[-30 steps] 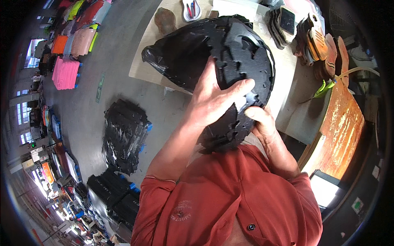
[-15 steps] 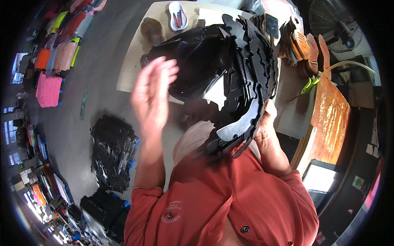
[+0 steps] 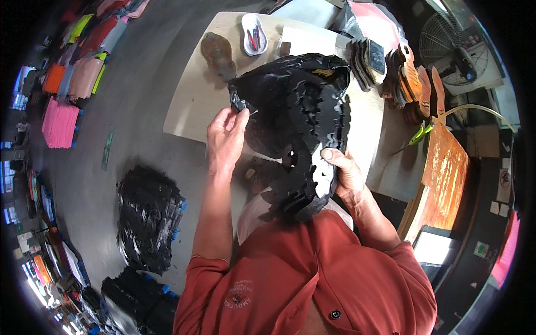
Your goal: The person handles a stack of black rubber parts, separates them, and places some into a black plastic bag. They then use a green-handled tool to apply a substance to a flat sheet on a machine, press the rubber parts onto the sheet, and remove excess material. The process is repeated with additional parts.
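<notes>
Head view. Pale worktable (image 3: 195,106) on grey concrete floor (image 3: 139,61); small white tray (image 3: 252,33), brown sole stacks (image 3: 410,78) on table, fan (image 3: 458,53) at far right. Black bundles (image 3: 148,218) on floor at left; coloured sheet piles (image 3: 61,117) beyond.

Left hand (image 3: 224,139): fingers pinched on edge of black plastic bag (image 3: 273,106).

Right hand (image 3: 343,173): closed around stack of black cut-out pieces (image 3: 312,167), held upright over table's near edge, against bag.

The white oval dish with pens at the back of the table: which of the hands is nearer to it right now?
Left. The left hand pinches the black bag's edge below the white dish. The right hand grips the stack of black cut pieces, lower and farther right.
</notes>
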A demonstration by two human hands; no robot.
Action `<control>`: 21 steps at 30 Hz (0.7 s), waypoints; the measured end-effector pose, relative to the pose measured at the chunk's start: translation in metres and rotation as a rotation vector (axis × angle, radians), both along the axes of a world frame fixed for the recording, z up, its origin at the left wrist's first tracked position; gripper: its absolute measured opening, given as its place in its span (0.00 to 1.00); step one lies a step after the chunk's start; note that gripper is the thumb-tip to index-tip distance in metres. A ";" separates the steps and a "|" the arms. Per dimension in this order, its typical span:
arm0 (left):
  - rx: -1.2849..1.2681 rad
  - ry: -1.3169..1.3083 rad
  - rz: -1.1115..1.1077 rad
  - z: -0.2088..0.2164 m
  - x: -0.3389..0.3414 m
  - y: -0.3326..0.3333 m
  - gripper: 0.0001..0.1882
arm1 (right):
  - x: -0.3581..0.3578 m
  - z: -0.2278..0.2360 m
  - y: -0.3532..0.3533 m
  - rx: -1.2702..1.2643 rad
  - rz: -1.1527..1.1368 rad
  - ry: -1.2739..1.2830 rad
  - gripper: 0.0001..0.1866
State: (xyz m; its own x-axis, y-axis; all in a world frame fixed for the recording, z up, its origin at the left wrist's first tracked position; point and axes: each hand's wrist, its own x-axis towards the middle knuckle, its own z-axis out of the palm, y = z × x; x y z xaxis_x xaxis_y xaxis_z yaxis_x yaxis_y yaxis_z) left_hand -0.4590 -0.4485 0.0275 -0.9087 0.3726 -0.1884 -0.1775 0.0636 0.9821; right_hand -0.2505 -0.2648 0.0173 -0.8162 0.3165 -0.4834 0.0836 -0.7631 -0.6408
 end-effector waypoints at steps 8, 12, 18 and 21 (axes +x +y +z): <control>0.325 0.015 0.090 -0.014 0.007 -0.002 0.09 | -0.031 0.022 -0.016 -0.017 0.139 -0.014 0.14; 0.456 0.140 -0.047 -0.017 0.024 -0.023 0.09 | -0.034 0.019 -0.006 -0.003 0.050 -0.166 0.19; 0.325 0.297 -0.159 -0.031 0.034 -0.039 0.07 | -0.033 0.022 0.013 -0.010 -0.110 -0.066 0.22; 0.336 0.283 -0.088 -0.036 0.033 -0.043 0.07 | -0.035 0.022 0.021 -0.017 -0.172 -0.042 0.23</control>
